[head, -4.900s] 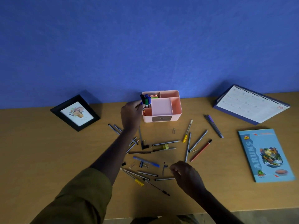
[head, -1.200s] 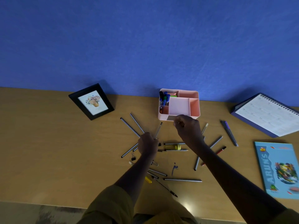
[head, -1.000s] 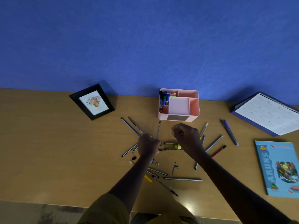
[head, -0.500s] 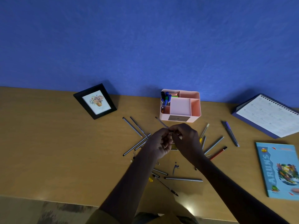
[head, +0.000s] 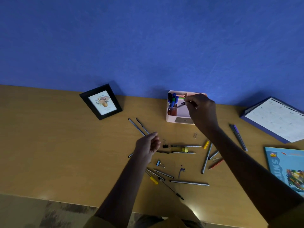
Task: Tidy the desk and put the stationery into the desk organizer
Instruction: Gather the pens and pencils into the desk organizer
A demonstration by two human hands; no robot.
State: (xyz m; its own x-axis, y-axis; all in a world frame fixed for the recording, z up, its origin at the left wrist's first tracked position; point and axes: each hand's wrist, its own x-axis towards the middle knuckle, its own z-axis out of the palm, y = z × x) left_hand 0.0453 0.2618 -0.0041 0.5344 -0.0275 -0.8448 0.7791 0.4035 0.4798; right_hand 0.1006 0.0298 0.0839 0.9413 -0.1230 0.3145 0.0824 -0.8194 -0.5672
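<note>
A pink desk organizer (head: 171, 118) stands at the back of the desk by the blue wall, with blue and black markers (head: 173, 99) upright in its left compartment. My right hand (head: 201, 111) hovers over the organizer and pinches a thin grey pen (head: 179, 106), whose tip slants down into the left compartment. My left hand (head: 147, 146) hangs over the desk with loosely curled fingers and holds nothing. Several pens and pencils (head: 189, 183), binder clips (head: 165, 145) and a paper clip (head: 195, 134) lie scattered on the wood around and in front of it.
A black picture frame (head: 101, 101) leans at the back left. A spiral desk calendar (head: 276, 119) sits at the back right, and a blue booklet (head: 287, 167) lies near the right edge. A purple pen (head: 238, 136) lies beside the calendar. The desk's front edge (head: 65, 199) runs along the bottom.
The pen passed from my left hand to my right at mid-desk. My right hand then carried it up to the organizer, while my left hand drew back with nothing in it.
</note>
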